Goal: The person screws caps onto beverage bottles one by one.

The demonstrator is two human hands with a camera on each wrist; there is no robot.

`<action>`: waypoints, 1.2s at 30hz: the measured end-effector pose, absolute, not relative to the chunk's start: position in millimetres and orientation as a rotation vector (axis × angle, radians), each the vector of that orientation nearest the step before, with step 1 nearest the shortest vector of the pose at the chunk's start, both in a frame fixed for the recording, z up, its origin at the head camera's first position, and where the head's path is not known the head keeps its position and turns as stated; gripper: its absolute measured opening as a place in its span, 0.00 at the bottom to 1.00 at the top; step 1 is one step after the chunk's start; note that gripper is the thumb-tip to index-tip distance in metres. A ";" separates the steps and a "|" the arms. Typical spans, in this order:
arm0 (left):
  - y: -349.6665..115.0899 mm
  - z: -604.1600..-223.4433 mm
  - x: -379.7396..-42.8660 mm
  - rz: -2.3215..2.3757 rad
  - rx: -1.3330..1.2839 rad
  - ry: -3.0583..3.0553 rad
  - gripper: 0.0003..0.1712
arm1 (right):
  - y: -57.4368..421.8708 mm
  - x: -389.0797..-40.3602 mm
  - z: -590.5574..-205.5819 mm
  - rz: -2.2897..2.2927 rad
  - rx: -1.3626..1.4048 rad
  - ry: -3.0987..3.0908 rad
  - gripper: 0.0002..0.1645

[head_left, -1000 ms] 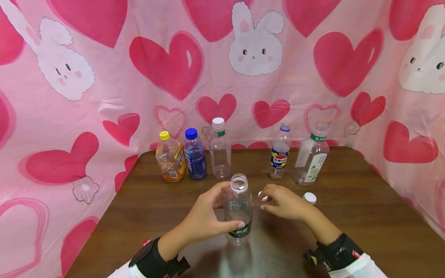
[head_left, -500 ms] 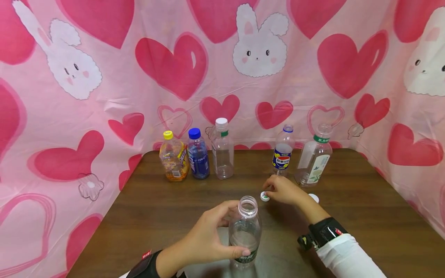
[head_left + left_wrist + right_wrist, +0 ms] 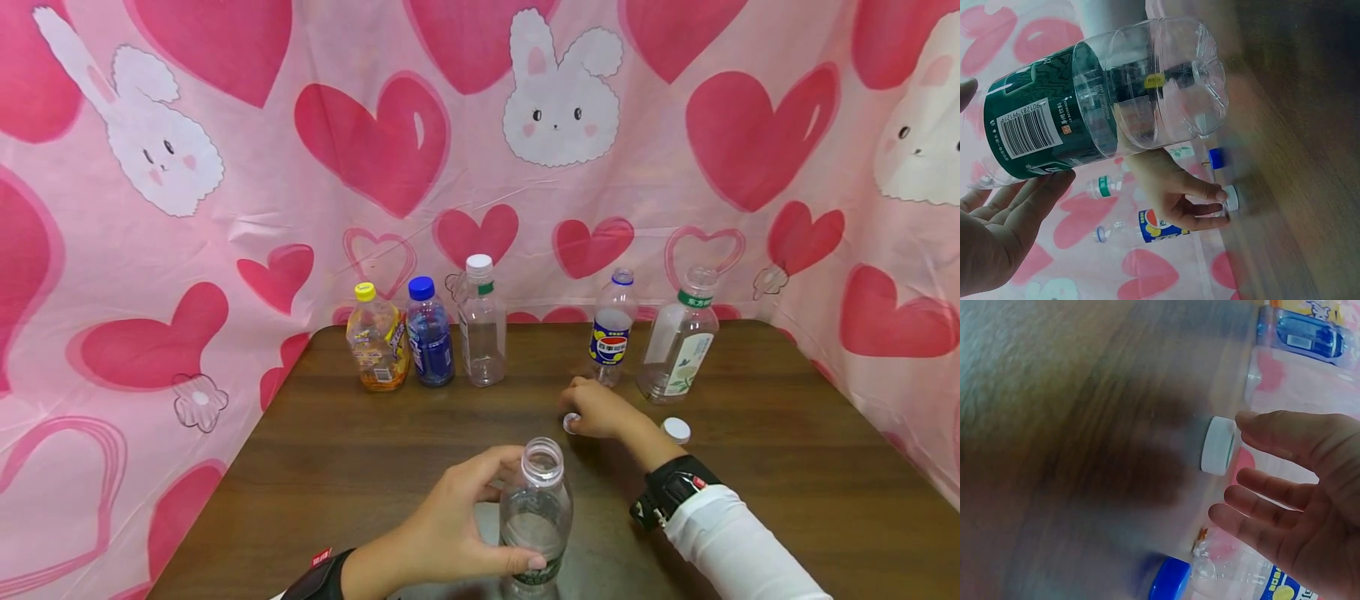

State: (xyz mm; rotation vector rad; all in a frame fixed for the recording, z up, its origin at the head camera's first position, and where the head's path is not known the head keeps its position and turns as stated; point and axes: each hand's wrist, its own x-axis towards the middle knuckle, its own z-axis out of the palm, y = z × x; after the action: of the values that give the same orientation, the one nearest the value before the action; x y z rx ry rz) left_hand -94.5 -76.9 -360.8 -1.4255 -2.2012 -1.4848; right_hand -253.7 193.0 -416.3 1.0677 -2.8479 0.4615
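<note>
- We're on the clear bottle (image 3: 534,517), uncapped, mouth up, over the near side of the counter (image 3: 405,437).
- The left hand (image 3: 457,533) has it, fingers and thumb curled round its sides.
- Just ahead, we see the white cap (image 3: 1217,447) on the counter; the right hand (image 3: 598,408) is there, fingers spread, thumb tip at the rim. Touching? We can't tell.
- Right of that forearm, we spot another cap (image 3: 676,430).
- At the back, we count three capped bottles (image 3: 430,342) left, a blue-labelled bottle (image 3: 609,337) and a green-collared bottle (image 3: 678,350), both uncapped, right.
</note>
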 end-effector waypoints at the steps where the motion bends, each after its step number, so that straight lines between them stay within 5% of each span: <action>1: -76.8 -360.9 -94.9 -1.489 -1.424 -2.200 0.43 | 191.9 -254.0 -416.9 0.439 1.066 -2.848 0.09; 20: -76.4 -364.9 -101.1 -1.566 -1.342 -2.234 0.44 | 186.5 -254.2 -406.1 0.350 1.157 -2.768 0.07; 27: -78.8 -366.8 -106.9 -1.567 -1.288 -2.281 0.43 | 167.8 -224.6 -332.0 0.542 1.221 -2.643 0.12; 36: -79.5 -368.2 -113.3 -1.567 -1.284 -2.304 0.42 | 159.5 -158.0 -229.7 0.794 1.627 -2.293 0.19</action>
State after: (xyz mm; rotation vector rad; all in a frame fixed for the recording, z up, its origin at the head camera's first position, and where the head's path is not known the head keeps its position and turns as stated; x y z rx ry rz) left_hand -113.3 -79.5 -368.2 -1.2841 -2.3045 -1.5667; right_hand -158.0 159.5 -229.7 1.6267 -2.2926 0.7940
